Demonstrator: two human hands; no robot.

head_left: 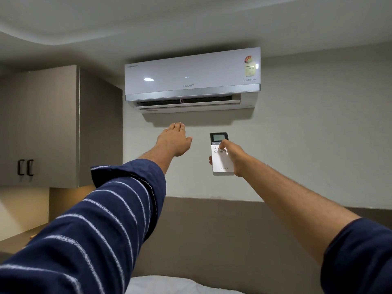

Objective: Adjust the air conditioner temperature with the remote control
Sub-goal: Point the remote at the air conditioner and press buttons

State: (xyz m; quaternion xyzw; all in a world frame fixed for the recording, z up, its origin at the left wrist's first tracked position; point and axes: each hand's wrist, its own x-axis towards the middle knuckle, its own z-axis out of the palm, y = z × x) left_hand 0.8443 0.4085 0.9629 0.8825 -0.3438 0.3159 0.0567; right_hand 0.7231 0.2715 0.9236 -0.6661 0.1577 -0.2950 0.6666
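Note:
A white wall-mounted air conditioner (192, 79) hangs high on the pale wall, its lower flap open. My right hand (232, 154) holds a white remote control (220, 164) upright, pointed at the unit, with the thumb resting on the buttons below its small grey screen. My left hand (175, 140) is stretched out flat with fingers together, palm away from me, just below the unit's outlet. It holds nothing and does not touch the unit.
A grey-brown wall cabinet (42, 126) with two dark handles stands at the left, reaching close to the air conditioner's left end. A padded brown headboard (233, 230) runs along the wall below. White bedding (169, 286) shows at the bottom edge.

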